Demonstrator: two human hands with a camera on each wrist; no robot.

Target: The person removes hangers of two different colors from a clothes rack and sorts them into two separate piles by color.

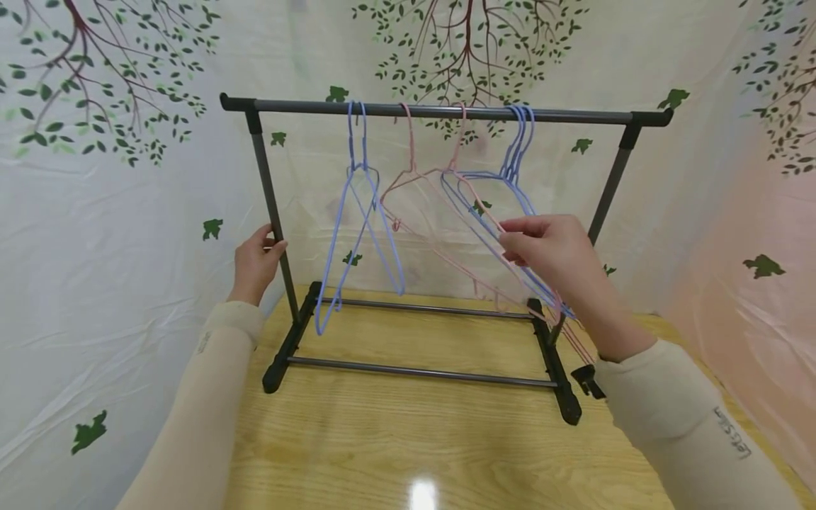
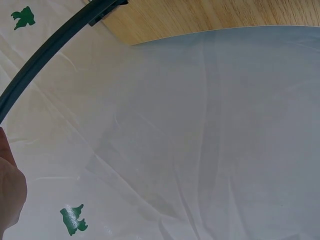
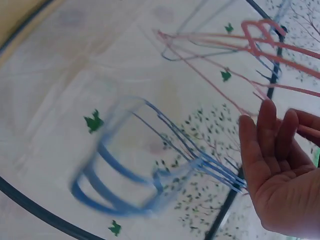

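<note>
A small black clothes rack [image 1: 446, 112] stands on a wooden table [image 1: 414, 439]. My left hand [image 1: 273, 245] grips its left post [image 1: 270, 205]; the left wrist view shows only the heel of that hand [image 2: 10, 195] and the post [image 2: 35, 70]. Two blue wire hangers [image 1: 357, 234] hang at the left of the bar. My right hand [image 1: 506, 237] pinches a pink hanger [image 1: 468, 191] between thumb and forefinger. A bunch of blue hangers [image 1: 516, 152] lies against its lower fingers, swung out towards me. In the right wrist view the palm [image 3: 280, 165] faces the blurred blue hangers [image 3: 125, 185] and the pink hangers [image 3: 260, 35].
A white backdrop [image 1: 115, 234] printed with trees and green leaves closes in behind and on both sides. The rack's black feet [image 1: 280, 368] and two lower cross bars [image 1: 421, 372] sit on the far half of the table. A small black clip [image 1: 588, 381] lies by the right foot.
</note>
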